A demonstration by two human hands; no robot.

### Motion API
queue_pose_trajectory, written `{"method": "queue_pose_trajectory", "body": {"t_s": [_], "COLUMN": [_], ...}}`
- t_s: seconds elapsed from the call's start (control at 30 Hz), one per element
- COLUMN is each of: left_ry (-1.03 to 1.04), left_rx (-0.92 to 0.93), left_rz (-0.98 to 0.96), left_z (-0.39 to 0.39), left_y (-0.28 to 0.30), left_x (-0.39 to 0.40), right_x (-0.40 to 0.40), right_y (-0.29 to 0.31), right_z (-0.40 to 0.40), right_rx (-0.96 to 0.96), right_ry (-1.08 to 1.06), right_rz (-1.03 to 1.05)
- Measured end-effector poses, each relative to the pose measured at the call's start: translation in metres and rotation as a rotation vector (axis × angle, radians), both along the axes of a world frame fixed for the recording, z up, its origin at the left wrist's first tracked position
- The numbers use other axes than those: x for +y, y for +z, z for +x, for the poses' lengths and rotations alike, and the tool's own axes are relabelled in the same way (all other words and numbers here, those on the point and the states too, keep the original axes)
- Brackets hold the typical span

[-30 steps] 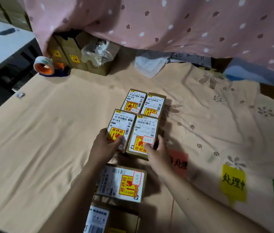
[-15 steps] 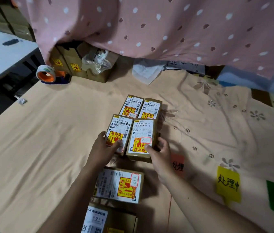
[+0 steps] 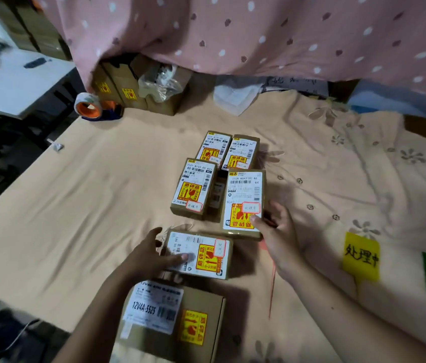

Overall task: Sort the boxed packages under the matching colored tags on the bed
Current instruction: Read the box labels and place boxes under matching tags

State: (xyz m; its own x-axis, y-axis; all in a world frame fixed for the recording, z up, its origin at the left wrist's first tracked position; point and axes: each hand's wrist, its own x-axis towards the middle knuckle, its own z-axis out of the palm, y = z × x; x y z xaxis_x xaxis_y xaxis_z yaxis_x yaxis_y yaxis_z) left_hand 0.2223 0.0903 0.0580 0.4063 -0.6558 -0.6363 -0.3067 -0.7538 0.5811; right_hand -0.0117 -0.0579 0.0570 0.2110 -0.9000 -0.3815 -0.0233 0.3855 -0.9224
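Here the left hand lies spread over the near sideways brown cardboard package with a white label, thumb on top, fingers along its left edge. The right hand pinches the lower right corner of the upright brown package labelled "210A B043 00 44", thumb on its yellow-and-red sticker. Both lie mid-bed on the peach bedsheet. A larger brown box reading "12V4A-5525" sits nearest. The yellow paper tag, right, reads "处理中".

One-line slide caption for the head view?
Left hand on a sideways box, right hand at an upright box, beside yellow tag.
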Motion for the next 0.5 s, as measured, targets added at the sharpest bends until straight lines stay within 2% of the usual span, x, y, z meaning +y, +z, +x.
{"method": "queue_pose_trajectory", "body": {"t_s": [0.3, 0.5], "left_ry": [-0.047, 0.024], "left_rx": [-0.030, -0.066], "left_rz": [0.010, 0.001], "left_z": [-0.010, -0.017], "left_y": [-0.003, 0.000], "left_x": [-0.005, -0.005], "right_x": [0.032, 0.039], "right_y": [0.000, 0.001], "right_z": [-0.014, -0.021], "right_rx": [-0.100, -0.171], "right_ry": [0.075, 0.055], "right_rz": [0.109, 0.118]}}
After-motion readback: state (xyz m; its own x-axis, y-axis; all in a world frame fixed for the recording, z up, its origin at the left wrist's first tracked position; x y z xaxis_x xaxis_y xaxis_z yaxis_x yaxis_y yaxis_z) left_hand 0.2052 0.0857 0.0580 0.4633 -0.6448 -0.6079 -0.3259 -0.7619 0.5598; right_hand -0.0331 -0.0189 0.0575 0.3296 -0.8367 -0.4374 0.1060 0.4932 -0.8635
